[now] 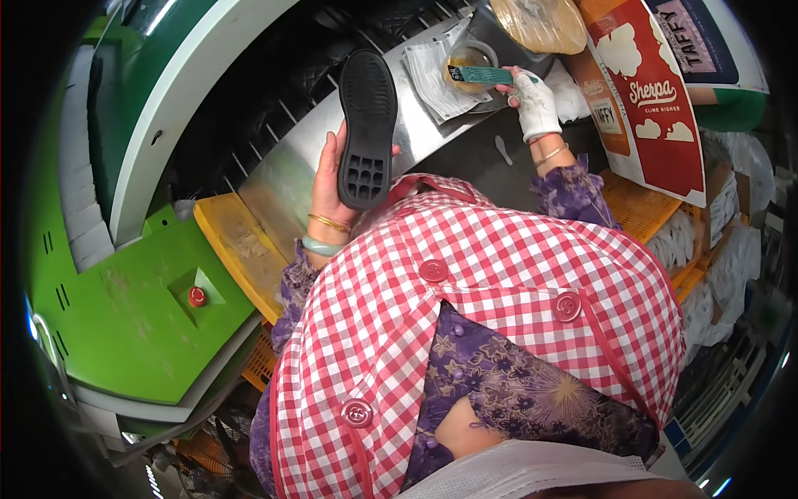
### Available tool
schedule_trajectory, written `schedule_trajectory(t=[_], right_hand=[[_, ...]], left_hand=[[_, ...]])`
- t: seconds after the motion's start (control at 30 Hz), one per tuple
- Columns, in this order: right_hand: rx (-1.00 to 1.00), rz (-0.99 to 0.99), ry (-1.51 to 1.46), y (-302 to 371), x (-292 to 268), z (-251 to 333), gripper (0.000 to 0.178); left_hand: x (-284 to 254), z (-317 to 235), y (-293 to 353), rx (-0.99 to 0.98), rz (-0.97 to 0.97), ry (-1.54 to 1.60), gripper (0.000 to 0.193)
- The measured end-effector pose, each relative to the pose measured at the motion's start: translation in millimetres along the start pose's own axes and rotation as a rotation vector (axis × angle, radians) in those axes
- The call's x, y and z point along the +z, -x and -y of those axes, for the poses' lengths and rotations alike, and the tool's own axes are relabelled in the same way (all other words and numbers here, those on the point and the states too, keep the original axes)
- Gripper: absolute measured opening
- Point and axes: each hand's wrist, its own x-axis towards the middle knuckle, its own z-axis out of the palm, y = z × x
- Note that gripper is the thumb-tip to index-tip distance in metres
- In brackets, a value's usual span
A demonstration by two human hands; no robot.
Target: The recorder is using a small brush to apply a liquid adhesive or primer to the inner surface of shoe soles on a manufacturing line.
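My left hand (327, 185) is closed around a black shoe sole (368, 116), which stands nearly upright in it. The sole's patterned face shows, with a grid of square hollows at its lower end. On the right, my right hand (535, 105) wears a white glove with bare fingertips. It pinches a flat green strip-like tool (486, 76) that reaches left across a clear cup (480, 55). Something yellowish is in the cup; the kind of tool cannot be made out. Printed white paper (432, 79) lies beneath and beside the cup on a metal surface (413, 143).
A conveyor with dark slots (274, 108) runs behind the metal surface. At left is a green machine (125, 324) with a red button (197, 296). A plastic-wrapped tan item (540, 23) and a red printed board (657, 104) stand at right. A small white spoon-shaped piece (504, 150) lies below the cup.
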Motion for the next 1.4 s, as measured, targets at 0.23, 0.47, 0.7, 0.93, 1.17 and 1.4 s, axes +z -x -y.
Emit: schedule_trajectory(t=[0.23, 0.47, 0.7, 0.93, 1.17, 1.4], right_hand=[[-0.198, 0.227, -0.065, 79.4, 109.2, 85.9, 0.026], [-0.241, 0.248, -0.054, 97.1, 144.0, 99.6, 0.022], [-0.282, 0.31, 0.051, 98.7, 139.4, 98.6, 0.021], [-0.225, 0.344, 0.114, 117.6, 138.6, 89.4, 0.021], [-0.203, 0.306, 0.125, 129.5, 138.9, 83.7, 0.019], [-0.162, 0.317, 0.15, 141.9, 135.7, 83.8, 0.018]], left_hand=[[17.7, -9.2, -2.2, 0.026, 0.117, 0.18, 0.07], [44.5, -14.0, -0.2, 0.056, 0.263, 0.148, 0.075], [48.5, -12.8, -2.5, 0.062, 0.305, 0.154, 0.078], [43.7, -12.1, -9.8, 0.137, 0.173, 0.144, 0.074], [52.8, -14.1, -18.6, 0.15, 0.104, 0.164, 0.069], [47.9, -13.3, -23.4, -0.011, 0.332, 0.498, 0.07]])
